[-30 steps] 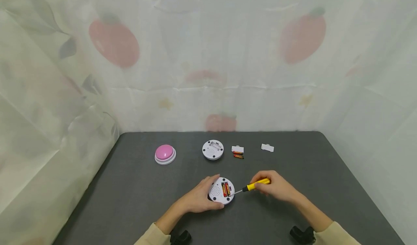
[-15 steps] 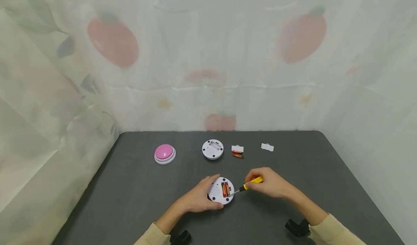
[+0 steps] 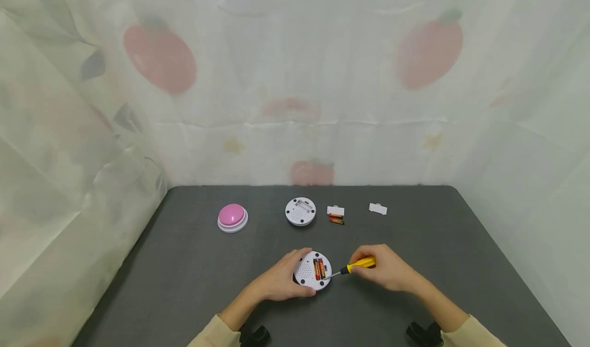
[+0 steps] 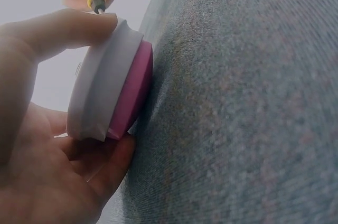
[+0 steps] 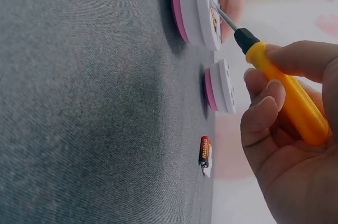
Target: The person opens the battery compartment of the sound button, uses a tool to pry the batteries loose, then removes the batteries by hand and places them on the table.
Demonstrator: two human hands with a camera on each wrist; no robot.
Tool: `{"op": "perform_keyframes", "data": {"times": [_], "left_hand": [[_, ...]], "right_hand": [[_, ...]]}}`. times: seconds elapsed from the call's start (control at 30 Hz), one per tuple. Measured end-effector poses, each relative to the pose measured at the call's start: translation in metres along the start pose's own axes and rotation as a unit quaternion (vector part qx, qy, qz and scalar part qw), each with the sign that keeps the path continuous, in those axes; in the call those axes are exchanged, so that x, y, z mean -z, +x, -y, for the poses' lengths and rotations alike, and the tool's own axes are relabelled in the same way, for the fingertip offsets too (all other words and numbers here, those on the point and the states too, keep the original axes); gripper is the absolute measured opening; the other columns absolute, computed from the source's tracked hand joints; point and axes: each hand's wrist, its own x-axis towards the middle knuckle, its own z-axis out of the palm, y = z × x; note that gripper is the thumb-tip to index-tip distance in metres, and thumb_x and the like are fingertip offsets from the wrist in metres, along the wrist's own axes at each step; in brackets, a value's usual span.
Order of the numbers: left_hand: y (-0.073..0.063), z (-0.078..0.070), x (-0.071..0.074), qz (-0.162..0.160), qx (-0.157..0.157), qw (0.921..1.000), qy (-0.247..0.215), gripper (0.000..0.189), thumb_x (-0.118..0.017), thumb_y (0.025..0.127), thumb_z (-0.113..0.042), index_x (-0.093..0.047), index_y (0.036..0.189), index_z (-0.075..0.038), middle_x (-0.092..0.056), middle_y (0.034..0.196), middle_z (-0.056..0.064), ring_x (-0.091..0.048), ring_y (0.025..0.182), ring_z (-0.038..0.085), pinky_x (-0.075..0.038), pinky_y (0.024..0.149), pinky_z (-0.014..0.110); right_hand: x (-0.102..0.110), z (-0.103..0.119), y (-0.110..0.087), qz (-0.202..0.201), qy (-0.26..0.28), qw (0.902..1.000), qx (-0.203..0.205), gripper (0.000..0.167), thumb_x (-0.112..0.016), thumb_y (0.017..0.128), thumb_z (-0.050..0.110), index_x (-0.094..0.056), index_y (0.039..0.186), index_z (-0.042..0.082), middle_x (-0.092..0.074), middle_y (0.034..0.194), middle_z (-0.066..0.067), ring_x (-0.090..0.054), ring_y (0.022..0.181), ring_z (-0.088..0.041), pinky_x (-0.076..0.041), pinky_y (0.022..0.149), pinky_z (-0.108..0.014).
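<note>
My left hand (image 3: 283, 278) grips a round white-and-pink push button (image 4: 103, 84) by its rim, thumb on one side and fingers on the other. It lies pink dome down, its white underside (image 3: 304, 272) facing up. Two red-and-black batteries (image 3: 319, 269) sit side by side in its open compartment. My right hand (image 3: 384, 267) holds a yellow-handled screwdriver (image 5: 290, 94) between thumb and fingers. The screwdriver slants down to the left, its metal tip (image 5: 215, 6) at the battery end near the compartment's edge.
Behind stand a pink-topped button (image 3: 232, 216) and an upturned button (image 3: 300, 211) with a bare battery slot. To their right are a white cover (image 3: 336, 210) with loose batteries (image 3: 337, 221) and another cover (image 3: 378, 208). A printed curtain (image 3: 295, 80) hangs behind the grey table (image 3: 184, 285).
My right hand and the screwdriver's handle shifted left, then slightly back right and lower, while the tip stayed at the compartment. My left hand and the button have stayed in place.
</note>
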Motion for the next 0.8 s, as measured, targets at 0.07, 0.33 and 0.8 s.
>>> {"op": "perform_keyframes", "data": {"times": [0.07,0.33,0.8], "left_hand": [[0.000,0.000,0.000,-0.001,-0.003,1.0000,-0.001,0.094,-0.082,0.078,-0.045,-0.040,0.153,-0.008,-0.053,0.133,0.003,-0.049,0.112,0.015,-0.042,0.096,0.034],[0.001,0.001,0.001,-0.007,-0.009,0.9999,0.006,0.093,-0.082,0.078,-0.045,-0.041,0.151,-0.005,-0.053,0.135,0.006,-0.050,0.113,0.016,-0.042,0.097,0.035],[0.000,-0.001,0.000,-0.012,-0.003,0.9999,-0.003,0.093,-0.084,0.076,-0.041,-0.042,0.150,-0.003,-0.054,0.133,0.006,-0.050,0.114,0.019,-0.041,0.097,0.036]], "right_hand": [[-0.001,0.000,-0.001,-0.012,-0.002,0.9998,0.017,0.011,-0.077,0.091,0.018,-0.073,0.097,0.026,-0.068,0.093,0.011,-0.058,0.077,-0.008,-0.050,0.071,-0.027],[-0.005,-0.002,-0.005,-0.048,-0.008,0.9948,0.090,0.025,-0.081,0.087,0.008,-0.071,0.100,0.026,-0.067,0.097,0.014,-0.059,0.082,-0.007,-0.052,0.074,-0.031],[0.001,-0.002,-0.011,-0.039,0.047,0.9965,0.058,0.018,-0.080,0.089,0.017,-0.070,0.100,0.026,-0.067,0.097,0.008,-0.060,0.081,-0.013,-0.051,0.073,-0.030]]}}
